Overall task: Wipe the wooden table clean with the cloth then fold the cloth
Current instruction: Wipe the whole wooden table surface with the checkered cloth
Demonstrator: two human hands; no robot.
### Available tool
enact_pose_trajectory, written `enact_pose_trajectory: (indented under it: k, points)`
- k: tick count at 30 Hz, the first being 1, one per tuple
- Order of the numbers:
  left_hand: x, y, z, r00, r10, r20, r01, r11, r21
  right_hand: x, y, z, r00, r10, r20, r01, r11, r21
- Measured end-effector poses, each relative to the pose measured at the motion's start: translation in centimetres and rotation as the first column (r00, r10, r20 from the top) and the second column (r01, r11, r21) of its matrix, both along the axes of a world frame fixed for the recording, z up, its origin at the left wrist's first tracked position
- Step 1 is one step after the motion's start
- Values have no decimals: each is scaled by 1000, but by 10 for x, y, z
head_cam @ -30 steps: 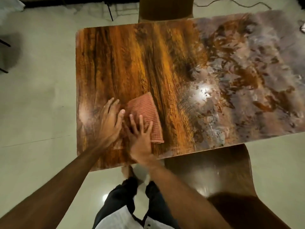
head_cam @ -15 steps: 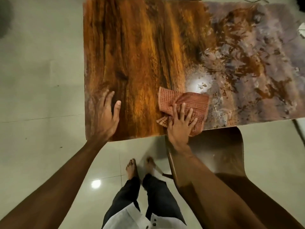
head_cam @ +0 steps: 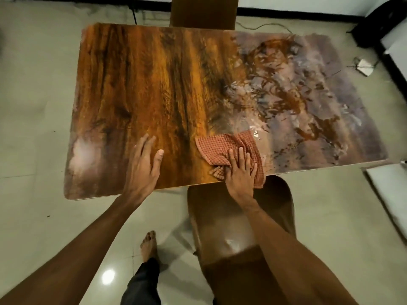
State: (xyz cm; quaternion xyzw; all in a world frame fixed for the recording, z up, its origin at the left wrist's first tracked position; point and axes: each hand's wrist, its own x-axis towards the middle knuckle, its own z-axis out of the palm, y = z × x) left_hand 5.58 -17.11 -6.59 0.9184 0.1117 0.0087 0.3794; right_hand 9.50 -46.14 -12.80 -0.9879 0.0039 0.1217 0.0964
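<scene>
1. The wooden table (head_cam: 154, 84) takes up the upper part of the view. Its left half shows bare orange-brown grain, and its right half lies under a pale, streaky film (head_cam: 308, 95).
2. The red checked cloth (head_cam: 218, 148) lies rumpled on the table at the near edge, about where the bare grain meets the film. One corner hangs over that edge.
3. The right hand (head_cam: 240, 172) lies flat on the near part of the cloth. Its fingers are straight and a little spread, pressing the fabric against the table top rather than pinching it.
4. The left hand (head_cam: 143, 166) rests palm-down on the bare wood of the table, near the near edge and apart from the cloth. Its fingers are straight and close together, the thumb is out to the side, and it holds nothing.
5. A brown chair (head_cam: 277, 208) stands at the table's near edge, beneath the right forearm.
6. A second brown chair (head_cam: 202, 9) stands at the table's far edge.
7. A bare foot (head_cam: 149, 245) stands on the tiled floor (head_cam: 33, 106) on the near side of the table.
8. A small white object (head_cam: 365, 67) lies on the floor past the table's right end.
</scene>
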Motion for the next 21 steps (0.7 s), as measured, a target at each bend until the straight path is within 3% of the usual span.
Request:
enact_pose_trajectory:
  k: [2,5,7,9,12,15,18,21]
  points:
    - [1,-41,-2,999,-24,-24,24,1000,5,2,4,-3,999,38,-2,-38,999,9]
    - [-1,-124,-5,997,-54,-62,57,997,47,-4,-17,-16,931,365,11,-365,929,55]
    - [-1,-165,-7,995,-63,-79,69,995,79,11,-64,-21,876,478,70,-481,875,47]
    - [-1,-207,-8,993,-65,-98,75,991,110,35,-143,-24,924,367,105,-374,926,53]
    - [4,-257,-7,992,-55,-112,67,992,107,62,-260,-22,995,43,89,-48,998,48]
    - [8,-289,-5,995,-6,-103,16,995,99,78,-276,-17,1000,-11,12,11,999,35]
    - [18,-304,-4,997,8,-77,-2,997,82,67,-213,-20,974,225,0,-225,974,28]
    - [29,-304,-3,997,37,-67,-32,997,73,59,-173,-23,852,523,8,-522,851,58]
